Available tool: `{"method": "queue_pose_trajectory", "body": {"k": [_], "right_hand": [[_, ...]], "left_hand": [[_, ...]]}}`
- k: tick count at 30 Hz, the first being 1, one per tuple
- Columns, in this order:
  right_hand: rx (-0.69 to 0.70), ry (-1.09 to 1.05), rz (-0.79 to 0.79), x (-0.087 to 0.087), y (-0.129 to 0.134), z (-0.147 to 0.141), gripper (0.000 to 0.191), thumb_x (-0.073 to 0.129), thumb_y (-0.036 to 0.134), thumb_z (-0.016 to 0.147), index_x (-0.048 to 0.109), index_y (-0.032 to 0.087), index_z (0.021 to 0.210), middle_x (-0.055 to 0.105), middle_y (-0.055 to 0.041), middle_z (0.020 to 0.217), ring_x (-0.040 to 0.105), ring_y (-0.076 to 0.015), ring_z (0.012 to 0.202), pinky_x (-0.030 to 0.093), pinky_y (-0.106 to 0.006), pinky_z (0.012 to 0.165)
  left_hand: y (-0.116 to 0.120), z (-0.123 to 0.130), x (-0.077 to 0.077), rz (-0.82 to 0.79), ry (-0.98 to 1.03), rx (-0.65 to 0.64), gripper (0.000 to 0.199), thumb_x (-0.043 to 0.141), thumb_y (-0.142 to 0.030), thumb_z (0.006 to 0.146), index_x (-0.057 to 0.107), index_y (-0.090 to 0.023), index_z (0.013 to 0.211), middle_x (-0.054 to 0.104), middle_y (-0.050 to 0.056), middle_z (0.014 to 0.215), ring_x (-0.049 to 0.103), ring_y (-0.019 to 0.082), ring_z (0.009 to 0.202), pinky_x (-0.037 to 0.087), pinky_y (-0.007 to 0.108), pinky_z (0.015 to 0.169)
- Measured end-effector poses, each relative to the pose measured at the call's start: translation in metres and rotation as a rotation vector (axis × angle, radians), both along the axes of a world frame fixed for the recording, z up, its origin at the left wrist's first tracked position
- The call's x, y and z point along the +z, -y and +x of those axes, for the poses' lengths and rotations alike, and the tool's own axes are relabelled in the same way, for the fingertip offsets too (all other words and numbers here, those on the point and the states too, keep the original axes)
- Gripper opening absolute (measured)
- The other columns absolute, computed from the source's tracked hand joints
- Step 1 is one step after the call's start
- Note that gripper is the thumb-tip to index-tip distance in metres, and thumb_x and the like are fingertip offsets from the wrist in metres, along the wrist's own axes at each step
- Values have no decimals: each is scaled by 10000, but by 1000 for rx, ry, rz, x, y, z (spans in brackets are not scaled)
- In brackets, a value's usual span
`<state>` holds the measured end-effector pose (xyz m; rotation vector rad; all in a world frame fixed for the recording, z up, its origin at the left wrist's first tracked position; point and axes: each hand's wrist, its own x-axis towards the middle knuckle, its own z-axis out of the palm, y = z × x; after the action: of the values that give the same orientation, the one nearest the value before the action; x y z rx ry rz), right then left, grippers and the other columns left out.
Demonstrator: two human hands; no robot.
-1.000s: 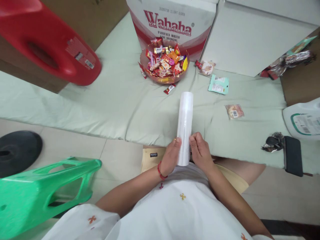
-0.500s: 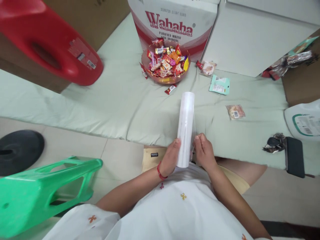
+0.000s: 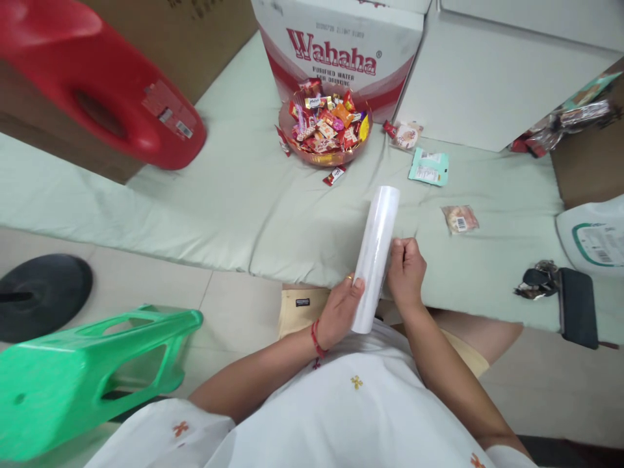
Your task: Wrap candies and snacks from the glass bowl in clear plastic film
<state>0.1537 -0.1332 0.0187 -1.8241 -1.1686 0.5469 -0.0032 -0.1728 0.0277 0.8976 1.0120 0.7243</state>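
A shiny white roll of thin plastic film is held at a slant over the front of the green-covered surface, its top leaning right. My left hand is closed around its lower left side, thumb on top. Close against the right side of the roll is my right hand, its fingers pinched together on the film's loose edge, which is mostly hidden by the hand. Beyond the roll stands a clear pinkish bowl heaped with wrapped candies.
A single candy, a teal packet and a snack packet lie around the bowl's front and right. Keys and a black phone sit at right. A red jug, Wahaha carton and green stool stand around.
The roll has tilted and shifted to the right. My right hand has moved up and right, still pinched; my left hand has moved slightly right with the roll.
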Motion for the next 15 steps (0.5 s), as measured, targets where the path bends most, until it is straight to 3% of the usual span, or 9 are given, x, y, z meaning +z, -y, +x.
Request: {"method": "queue_pose_trajectory", "body": {"k": [3,7,11,15], "right_hand": [[15,-161,-38,-8,1,4,442,436,613,1015,451,245,771,497,42,664,463,-156,639,387,-291,625],[38,-317,-15,0,-4,7,461,368,664,1024,483,247,865,528,34,718,495,-158,636,418,-295,613],[36,-139,85,12,-21,14,398,449,605,1019,479,243,856,519,35,724,492,-161,683,404,-295,656],[-29,61,135,9,-37,31,365,431,543,1025,441,246,813,497,29,714,464,-164,685,376,-306,674]], "left_hand": [[-2,0,2,-79,47,-31,625,425,-797,936,582,-193,903,668,56,744,584,176,584,450,305,532],[-1,0,2,-69,19,-64,643,410,-802,938,587,-186,879,683,65,733,581,171,585,446,298,538],[2,0,1,29,-17,-126,633,392,-772,965,599,-185,852,677,61,732,561,165,594,442,301,552],[5,-2,0,66,-44,-127,654,387,-788,957,592,-179,834,661,56,737,545,166,620,438,309,566]]}}
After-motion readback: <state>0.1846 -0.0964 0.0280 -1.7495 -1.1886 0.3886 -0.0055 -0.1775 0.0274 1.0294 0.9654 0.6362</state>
